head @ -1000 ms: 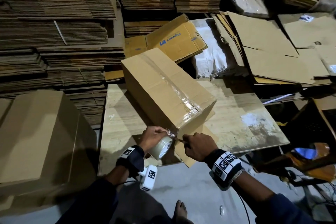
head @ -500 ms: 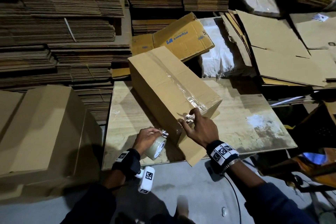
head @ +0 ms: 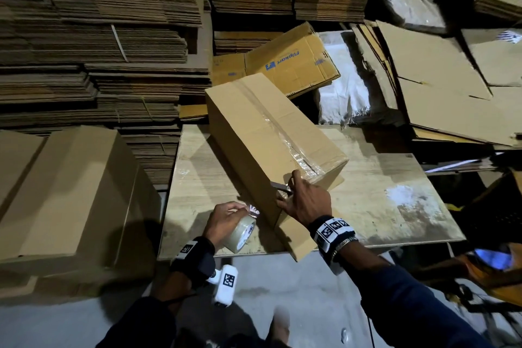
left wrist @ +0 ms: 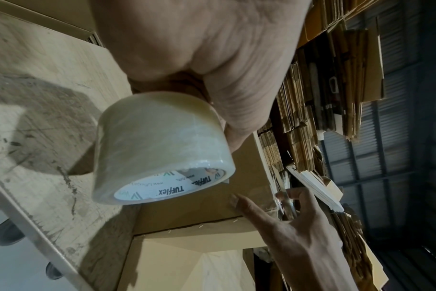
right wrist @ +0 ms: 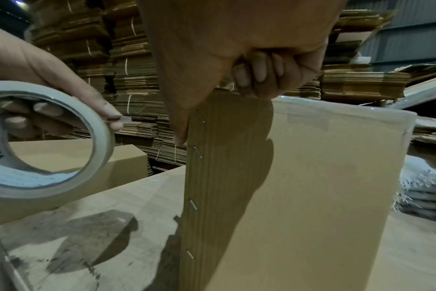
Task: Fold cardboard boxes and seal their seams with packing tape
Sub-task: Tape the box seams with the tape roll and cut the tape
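Nearest, the left hand (head: 226, 219) curls its fingers through the core of a clear packing-tape roll with a white printed core (head: 242, 234), holding it just above the pale scuffed wooden board (head: 389, 200). Beside it, the right hand (head: 306, 202) has its thumb and forefinger spread against the near end of the long brown cardboard box (head: 262, 133), its other fingers curled around a small metal blade (head: 278, 185). The box lies on the board, top seam taped shut, its contents hidden. Left stands a larger plain brown carton (head: 70, 200). Behind rise stacks of flattened brown cardboard (head: 99, 37).
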Demonstrator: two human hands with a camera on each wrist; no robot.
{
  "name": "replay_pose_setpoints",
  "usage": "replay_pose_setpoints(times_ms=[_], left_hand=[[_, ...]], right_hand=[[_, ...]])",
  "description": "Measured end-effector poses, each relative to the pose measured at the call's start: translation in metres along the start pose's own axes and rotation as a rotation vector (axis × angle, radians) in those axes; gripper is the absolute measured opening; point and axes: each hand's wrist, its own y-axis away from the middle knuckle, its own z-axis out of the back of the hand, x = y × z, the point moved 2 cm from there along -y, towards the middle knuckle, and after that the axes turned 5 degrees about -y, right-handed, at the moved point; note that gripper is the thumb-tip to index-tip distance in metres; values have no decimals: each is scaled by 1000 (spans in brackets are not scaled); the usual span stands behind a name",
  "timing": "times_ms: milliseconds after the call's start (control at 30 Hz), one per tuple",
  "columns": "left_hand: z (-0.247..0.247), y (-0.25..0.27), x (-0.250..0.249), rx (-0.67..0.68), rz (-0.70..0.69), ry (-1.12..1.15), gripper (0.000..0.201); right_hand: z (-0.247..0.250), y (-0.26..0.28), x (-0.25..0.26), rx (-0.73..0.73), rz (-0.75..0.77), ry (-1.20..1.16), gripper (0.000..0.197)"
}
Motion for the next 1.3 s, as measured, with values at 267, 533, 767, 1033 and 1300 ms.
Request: replay_pose_setpoints(times_ms=[267, 533, 767, 1033, 1300], left_hand=[[-7, 1, -6, 45, -1, -20, 13], [-9, 4, -18, 36, 3, 9, 9], [-19, 4, -25, -18, 24, 10, 10], [-41, -18, -53, -181, 7, 163, 11], [-68, -41, -83, -391, 26, 134, 56]], right_hand=[[19, -8, -33, 0, 266, -71, 82], [2, -30, -47, -95, 441, -218, 70], [-19, -13, -57, -156, 566, -162, 58], [27, -45, -97, -124, 81, -395, 70], [19, -116, -157, -62, -90, -255, 39]])
